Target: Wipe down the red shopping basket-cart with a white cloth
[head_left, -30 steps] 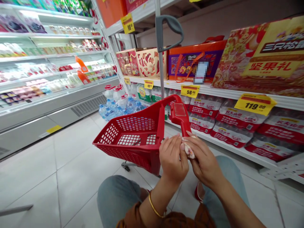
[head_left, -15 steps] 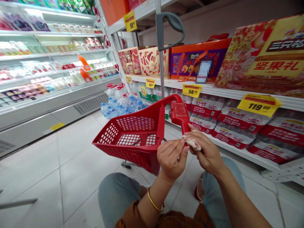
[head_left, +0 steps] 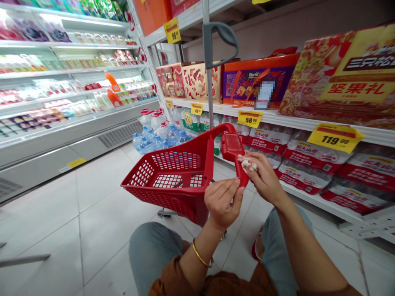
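A red plastic shopping basket (head_left: pixel 173 191) on wheels stands in front of me, its red handle (head_left: pixel 243 174) reaching toward my body. My left hand (head_left: pixel 224 201) pinches the near end of that handle between thumb and fingers. In my right hand (head_left: pixel 262 174) is a crumpled white cloth (head_left: pixel 249 165), pressed against the handle's side just below the flat rectangular panel (head_left: pixel 233 143). The fingers of my right hand are closed around the cloth. A few slim dark lines show inside the basket; what they are I cannot make out.
Behind the basket, a shelf (head_left: pixel 308 116) carries gift boxes (head_left: pixel 253 80) above shrink-wrapped bottle packs (head_left: pixel 304 174). Large water bottles (head_left: pixel 163 137) stand on the floor. A refrigerated display case (head_left: pixel 70 144) runs along the left. A grey grip (head_left: pixel 220 43) on a metal pole rises behind the basket.
My right hand has slid with the cloth up the handle, away from me, toward the panel. The left hand stays at the handle's near end, which is now uncovered.
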The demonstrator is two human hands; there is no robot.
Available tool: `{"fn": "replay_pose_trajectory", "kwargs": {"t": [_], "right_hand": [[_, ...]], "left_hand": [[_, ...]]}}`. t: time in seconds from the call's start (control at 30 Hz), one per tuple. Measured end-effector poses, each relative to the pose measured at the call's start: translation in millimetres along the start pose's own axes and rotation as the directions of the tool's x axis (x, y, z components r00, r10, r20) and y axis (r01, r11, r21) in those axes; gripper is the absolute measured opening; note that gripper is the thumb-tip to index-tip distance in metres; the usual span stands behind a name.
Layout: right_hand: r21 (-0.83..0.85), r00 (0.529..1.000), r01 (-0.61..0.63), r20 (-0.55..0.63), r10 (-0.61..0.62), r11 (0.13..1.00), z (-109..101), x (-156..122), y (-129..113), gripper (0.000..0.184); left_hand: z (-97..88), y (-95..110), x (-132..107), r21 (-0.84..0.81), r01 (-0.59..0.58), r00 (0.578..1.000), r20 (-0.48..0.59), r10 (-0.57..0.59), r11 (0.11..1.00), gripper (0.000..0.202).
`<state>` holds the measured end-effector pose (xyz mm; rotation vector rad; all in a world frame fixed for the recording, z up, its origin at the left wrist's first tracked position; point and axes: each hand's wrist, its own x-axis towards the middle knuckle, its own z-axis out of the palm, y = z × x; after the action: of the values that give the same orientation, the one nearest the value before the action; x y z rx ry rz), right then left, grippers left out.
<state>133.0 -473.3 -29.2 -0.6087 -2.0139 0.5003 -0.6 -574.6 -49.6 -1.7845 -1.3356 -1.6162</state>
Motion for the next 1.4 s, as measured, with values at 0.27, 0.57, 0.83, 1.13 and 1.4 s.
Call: {"fn": "replay_pose_trajectory", "kwargs": {"t": [0.27,0.57,0.83,1.13,1.4], "right_hand": [[0.127,0.999,0.038,-0.006,-0.038,0.991,-1,-27,-26,0.024],[0.054,0.992,0.070,-0.104,-0.064,0.996,5,-25,-26,0.021],[0.134,0.999,0.016,-0.029,-0.013,0.991,3,3,-10,0.019],[0.151,0.999,-0.042,-0.022,0.046,0.988,8,25,15,0.023],[0.100,0.996,-0.013,-0.086,0.021,0.995,8,6,-8,0.018]], "left_hand": [[3.2,4,-2,0.074,-0.023,1.000,-0.007,0.024,0.997,0.017],[6.0,11,-2,0.045,0.018,1.000,-0.014,-0.017,0.999,0.016],[7.2,6,0,0.021,0.006,0.999,-0.041,-0.005,1.000,0.020],[5.5,6,0,0.034,0.010,1.000,-0.025,-0.009,0.999,0.019],[6.7,6,-2,0.095,-0.016,0.999,-0.038,0.020,0.995,0.018]]}}
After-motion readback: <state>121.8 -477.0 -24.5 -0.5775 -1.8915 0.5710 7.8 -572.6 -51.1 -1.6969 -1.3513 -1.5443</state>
